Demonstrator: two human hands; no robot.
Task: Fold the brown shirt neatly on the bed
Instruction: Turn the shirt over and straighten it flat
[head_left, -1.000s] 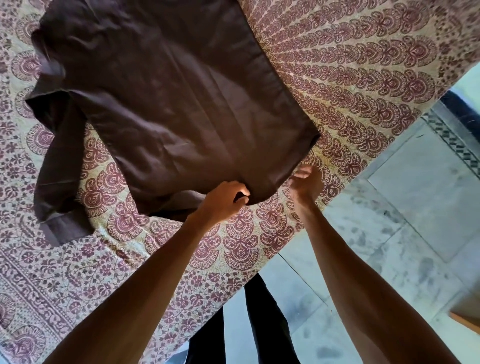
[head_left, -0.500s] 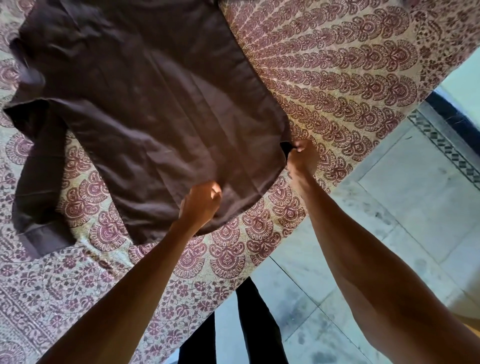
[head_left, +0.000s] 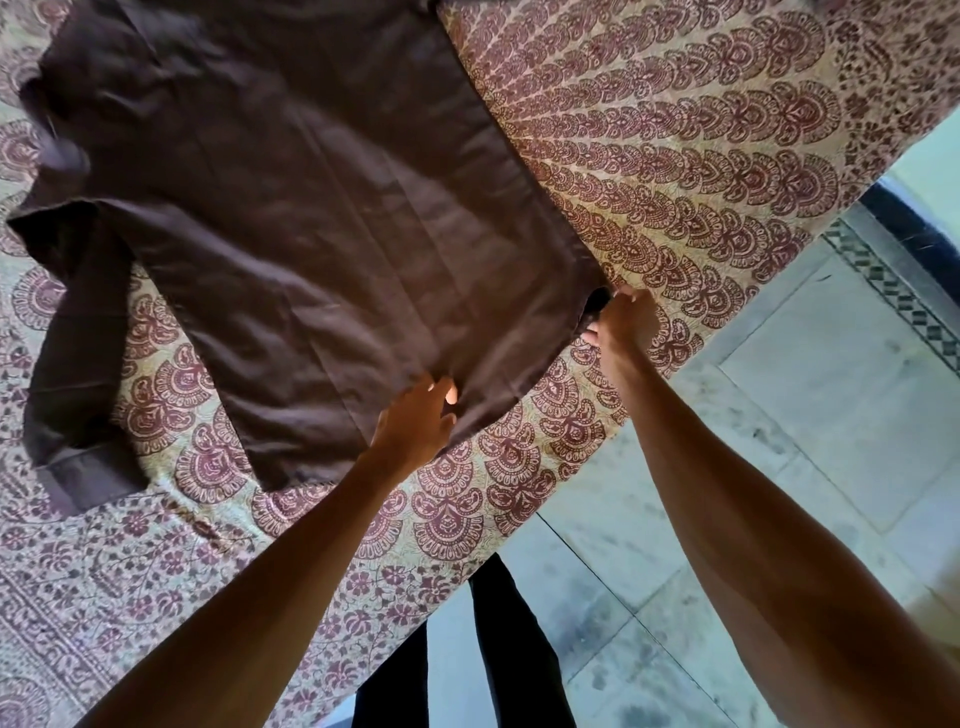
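— What is changing?
— The brown shirt (head_left: 311, 208) is lying flatter on the printed bedspread (head_left: 675, 130) than a second ago, so it looks ready for folding.
— And the hands?
— The left hand (head_left: 415, 423) is pinching the mid-hem with curled fingers. The right hand (head_left: 623, 322) is gripping the hem corner.

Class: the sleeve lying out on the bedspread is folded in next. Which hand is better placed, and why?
Probably left. The left hand holds the brown shirt's hem, nearer the sleeve spread on that side; the right hand pinches the hem's far corner, away from it.
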